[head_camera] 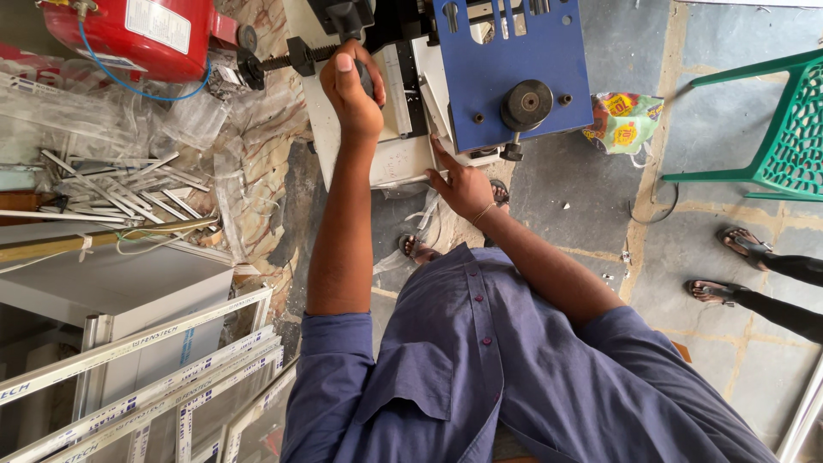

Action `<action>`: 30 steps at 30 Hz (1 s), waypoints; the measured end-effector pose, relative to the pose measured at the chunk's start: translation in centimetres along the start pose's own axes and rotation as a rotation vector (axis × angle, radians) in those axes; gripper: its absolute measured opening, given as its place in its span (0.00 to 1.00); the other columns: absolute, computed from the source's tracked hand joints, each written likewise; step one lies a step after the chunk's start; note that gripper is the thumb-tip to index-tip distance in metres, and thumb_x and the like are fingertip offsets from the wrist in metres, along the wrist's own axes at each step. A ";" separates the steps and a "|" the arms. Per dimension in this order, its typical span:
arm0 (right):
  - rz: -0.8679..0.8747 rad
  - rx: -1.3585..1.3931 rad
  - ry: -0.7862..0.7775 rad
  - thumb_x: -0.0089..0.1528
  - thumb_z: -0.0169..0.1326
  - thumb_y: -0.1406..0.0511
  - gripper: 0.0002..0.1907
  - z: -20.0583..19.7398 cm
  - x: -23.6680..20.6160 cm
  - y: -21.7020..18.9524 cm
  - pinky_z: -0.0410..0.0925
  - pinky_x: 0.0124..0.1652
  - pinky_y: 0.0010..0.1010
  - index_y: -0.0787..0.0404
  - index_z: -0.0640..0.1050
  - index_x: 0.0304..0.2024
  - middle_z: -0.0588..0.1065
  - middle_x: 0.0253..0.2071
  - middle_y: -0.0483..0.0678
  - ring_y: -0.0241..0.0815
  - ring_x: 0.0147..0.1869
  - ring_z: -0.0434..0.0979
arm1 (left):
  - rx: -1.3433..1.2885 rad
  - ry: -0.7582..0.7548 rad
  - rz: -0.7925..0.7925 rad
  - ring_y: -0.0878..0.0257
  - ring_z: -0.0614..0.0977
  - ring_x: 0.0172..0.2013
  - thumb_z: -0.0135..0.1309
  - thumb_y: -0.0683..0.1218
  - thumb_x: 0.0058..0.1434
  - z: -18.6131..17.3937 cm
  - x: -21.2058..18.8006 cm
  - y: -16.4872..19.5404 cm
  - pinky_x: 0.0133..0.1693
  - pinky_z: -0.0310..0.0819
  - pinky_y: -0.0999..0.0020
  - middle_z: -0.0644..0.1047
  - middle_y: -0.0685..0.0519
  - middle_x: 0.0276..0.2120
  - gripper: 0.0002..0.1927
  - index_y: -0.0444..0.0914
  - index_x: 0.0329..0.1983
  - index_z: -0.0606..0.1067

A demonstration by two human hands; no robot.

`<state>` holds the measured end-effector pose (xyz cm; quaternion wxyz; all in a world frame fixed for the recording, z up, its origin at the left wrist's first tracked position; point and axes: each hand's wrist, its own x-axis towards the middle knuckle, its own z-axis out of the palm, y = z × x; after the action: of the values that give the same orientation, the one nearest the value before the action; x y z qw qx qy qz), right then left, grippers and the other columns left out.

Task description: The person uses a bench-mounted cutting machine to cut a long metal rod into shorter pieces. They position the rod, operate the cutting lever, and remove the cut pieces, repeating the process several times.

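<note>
Blue machine panel w/ black round knob. Red tank, blue hose. Green lattice-pattern plastic chair. Yellow-red-green printed wrapper on grey stone floor. Slate-blue shirt, dark buttons. White frame strips w/ blue lettering.

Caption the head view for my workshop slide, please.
Left hand grips a black handle on a white and blue bench machine; right hand rests at its front edge.

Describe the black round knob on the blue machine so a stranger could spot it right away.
Find the blue metal plate at the top, right of the white machine bed. Near its lower edge sits the black round knob, far larger than the small bolts beside it, above the right hand.
</note>
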<state>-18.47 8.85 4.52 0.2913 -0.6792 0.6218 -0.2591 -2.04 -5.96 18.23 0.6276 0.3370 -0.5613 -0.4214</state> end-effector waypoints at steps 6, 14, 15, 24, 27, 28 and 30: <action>0.021 -0.022 -0.005 0.67 0.56 0.54 0.37 0.1 0.1 0.2 0.72 0.27 0.40 0.47 0.59 0.76 0.75 0.20 0.50 0.48 0.23 0.79 | 0.028 0.023 -0.025 0.67 0.66 0.14 0.34 0.70 0.72 0.5 -0.4 0.1 0.18 0.55 0.72 0.65 0.55 0.13 0.35 0.38 0.22 0.62; 0.006 -0.009 0.005 0.68 0.56 0.53 0.37 -0.3 0.0 0.3 0.71 0.27 0.40 0.47 0.59 0.76 0.73 0.18 0.49 0.47 0.22 0.78 | 0.093 0.010 -0.033 0.67 0.66 0.15 0.32 0.72 0.71 0.5 -4.4 1.1 0.20 0.56 0.71 0.65 0.56 0.13 0.38 0.38 0.21 0.63; -0.004 -0.007 0.015 0.67 0.56 0.54 0.37 -0.3 0.0 0.4 0.71 0.26 0.40 0.47 0.59 0.77 0.73 0.18 0.50 0.48 0.22 0.78 | 0.111 0.010 -0.034 0.67 0.66 0.15 0.32 0.73 0.71 0.5 -5.0 1.3 0.21 0.56 0.71 0.65 0.56 0.13 0.38 0.38 0.21 0.63; -0.006 -0.001 0.054 0.66 0.57 0.55 0.37 -0.5 0.4 0.7 0.69 0.26 0.42 0.46 0.61 0.76 0.71 0.16 0.49 0.50 0.20 0.76 | 0.019 -0.020 -0.059 0.67 0.65 0.17 0.36 0.74 0.71 1.2 -8.4 2.9 0.23 0.55 0.71 0.65 0.54 0.15 0.39 0.37 0.21 0.63; -0.006 -0.004 0.050 0.66 0.57 0.55 0.37 -0.7 0.8 0.6 0.69 0.25 0.42 0.47 0.61 0.76 0.71 0.15 0.49 0.50 0.20 0.76 | 0.018 0.021 -0.044 0.68 0.65 0.17 0.36 0.74 0.70 1.5 -7.9 2.8 0.23 0.54 0.71 0.66 0.55 0.15 0.39 0.37 0.21 0.63; -0.007 0.005 0.054 0.66 0.57 0.56 0.37 -0.7 0.9 0.5 0.68 0.25 0.42 0.47 0.60 0.76 0.71 0.15 0.49 0.50 0.20 0.76 | 0.026 0.031 -0.043 0.68 0.65 0.17 0.36 0.74 0.70 1.6 -7.8 2.8 0.23 0.55 0.72 0.66 0.55 0.15 0.39 0.37 0.21 0.63; 0.000 -0.005 0.056 0.67 0.57 0.55 0.37 -0.7 0.9 0.4 0.68 0.25 0.42 0.47 0.61 0.76 0.71 0.15 0.49 0.51 0.20 0.76 | 0.028 0.029 -0.045 0.68 0.65 0.17 0.36 0.74 0.70 1.9 -7.8 2.8 0.22 0.54 0.72 0.65 0.55 0.15 0.39 0.37 0.20 0.63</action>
<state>-19.19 7.86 4.71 0.2723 -0.6724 0.6303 -0.2764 -3.63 2.41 17.76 0.6212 0.3644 -0.5501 -0.4227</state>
